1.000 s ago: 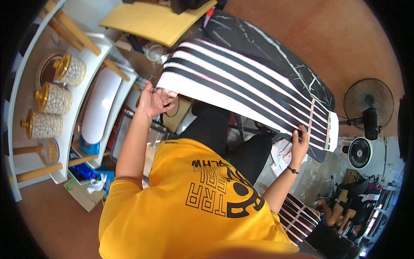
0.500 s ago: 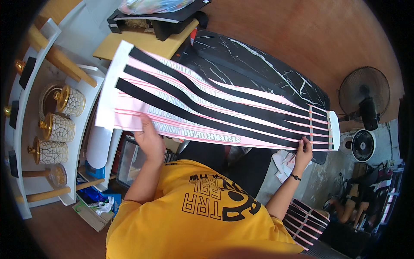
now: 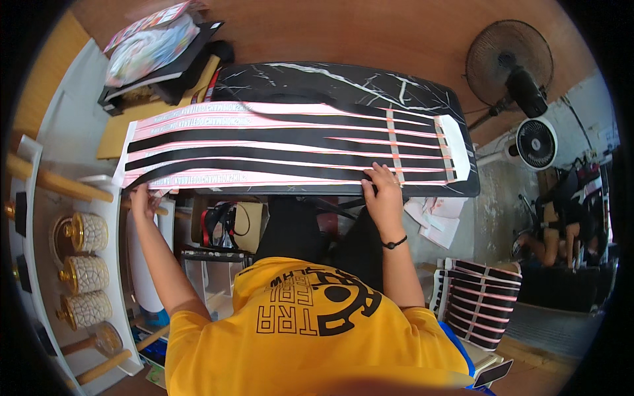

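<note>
A long pink-and-white printed paper sheet (image 3: 198, 136) lies lengthwise over the black marbled table (image 3: 277, 82). Several black ribbon strips (image 3: 264, 156) run along it, fixed at the right end by beige tape (image 3: 394, 142); their left parts are loose and wavy. My left hand (image 3: 143, 203) is closed at the sheet's near left corner, beside the end of the nearest strip; part of its fingers is hidden. My right hand (image 3: 384, 193) rests on the near edge by the tape, thumb and fingers apart, touching the nearest strip.
A similar striped stack (image 3: 479, 303) stands at my right. Papers (image 3: 439, 221) lie on the floor beyond it. Two fans (image 3: 508, 69) stand at the far right. White shelves with gold-lidded jars (image 3: 89, 277) are at the left, and a plastic bag (image 3: 153, 49) sits on equipment at the back left.
The sheet has come down from a raised tilt to lie level over the table. My left hand has moved to its corner. The farthest strip has shifted back at its left part.
</note>
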Motion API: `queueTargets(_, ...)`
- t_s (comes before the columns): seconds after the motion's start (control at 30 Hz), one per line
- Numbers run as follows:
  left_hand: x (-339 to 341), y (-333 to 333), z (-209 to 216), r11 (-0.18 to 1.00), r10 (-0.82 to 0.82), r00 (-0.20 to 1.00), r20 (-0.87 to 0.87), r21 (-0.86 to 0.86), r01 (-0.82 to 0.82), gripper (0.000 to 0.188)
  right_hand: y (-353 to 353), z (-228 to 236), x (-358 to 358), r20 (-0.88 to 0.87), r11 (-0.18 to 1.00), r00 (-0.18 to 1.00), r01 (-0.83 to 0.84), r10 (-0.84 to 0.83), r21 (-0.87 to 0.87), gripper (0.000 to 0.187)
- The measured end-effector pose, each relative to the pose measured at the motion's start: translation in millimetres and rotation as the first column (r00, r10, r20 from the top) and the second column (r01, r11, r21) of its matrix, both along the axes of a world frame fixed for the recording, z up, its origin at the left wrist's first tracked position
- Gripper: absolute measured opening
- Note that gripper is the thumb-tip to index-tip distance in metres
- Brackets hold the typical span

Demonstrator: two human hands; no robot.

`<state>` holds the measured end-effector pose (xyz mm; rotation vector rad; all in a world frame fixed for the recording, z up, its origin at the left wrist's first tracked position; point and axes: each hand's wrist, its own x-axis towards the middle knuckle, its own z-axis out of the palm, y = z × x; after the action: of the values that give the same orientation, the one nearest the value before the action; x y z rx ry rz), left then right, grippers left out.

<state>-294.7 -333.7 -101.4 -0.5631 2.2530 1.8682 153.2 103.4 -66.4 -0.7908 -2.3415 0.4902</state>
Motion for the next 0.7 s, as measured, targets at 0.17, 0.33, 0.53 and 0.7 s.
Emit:
queueTargets(0.17,68,31,3,0.788,0.510,0.851,-0.126,0.465,-0.404,0.042,5,7,4,0.022,0.999,0.999,-0.033,0.033,0.015,0.025)
queueTargets(0.33,152,162,62,0.973,0.083,0.524,-0.848,-0.046,-0.227,0.035,2,10,7,0.068,0.997,0.996,-0.066,0.064,0.027,0.027)
queueTargets(0.53,226,367,76,0.417,-0.791,-0.136,-0.597,-0.688,0.595,0.047,95,11,-18,-0.056,0.986,0.994,0.105,-0.099,0.127,0.016)
queueTargets(0.7,263,472,41,0.291,-0.896,-0.151,-0.417,-0.810,0.509,0.049,189,-3,-49,-0.037,0.996,0.997,0.066,-0.069,-0.063,0.019)
